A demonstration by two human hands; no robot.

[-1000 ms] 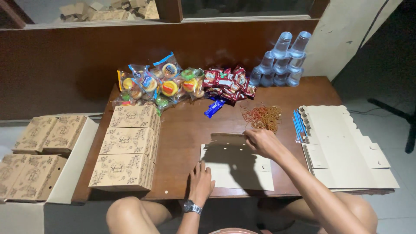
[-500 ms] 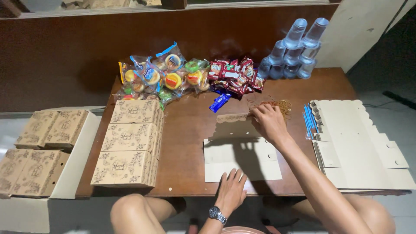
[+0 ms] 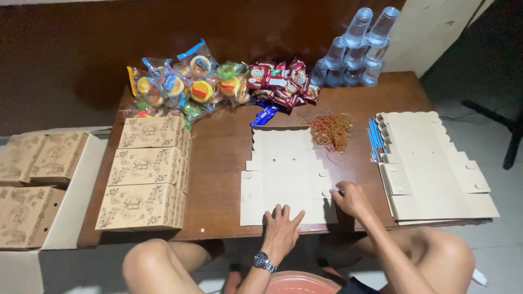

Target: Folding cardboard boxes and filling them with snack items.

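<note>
1. The left hand (image 3: 282,225), a wristwatch (image 3: 264,262) on its wrist, lies flat with fingers spread on the near edge of an unfolded cardboard box blank (image 3: 287,175); it presses down and grips nothing.
2. The right hand (image 3: 350,198) sits at the blank's near right corner, its fingers curled on a side flap; how firmly it pinches the flap cannot be told.
3. The blank lies flat on the brown wooden table (image 3: 218,158), near the middle of its front edge, its scalloped end pointing away from the person.
4. Right of the blank, a stack of flat box blanks (image 3: 436,169) rests at the table's right end, with blue straws (image 3: 373,140) along the stack's left side.
5. Left of the blank stand three folded printed cardboard boxes (image 3: 146,172) in a row running near to far.
6. Further left of the blank, off the table, more folded boxes (image 3: 32,179) sit in a large open carton.
7. Just beyond the blank's far right corner lies a heap of rubber bands (image 3: 331,130).
8. Beyond the blank, at the table's back edge: clear bags of colourful snacks (image 3: 185,81) to the left, red snack packets (image 3: 280,81) in the middle, sealed water cups (image 3: 357,51) to the right.
</note>
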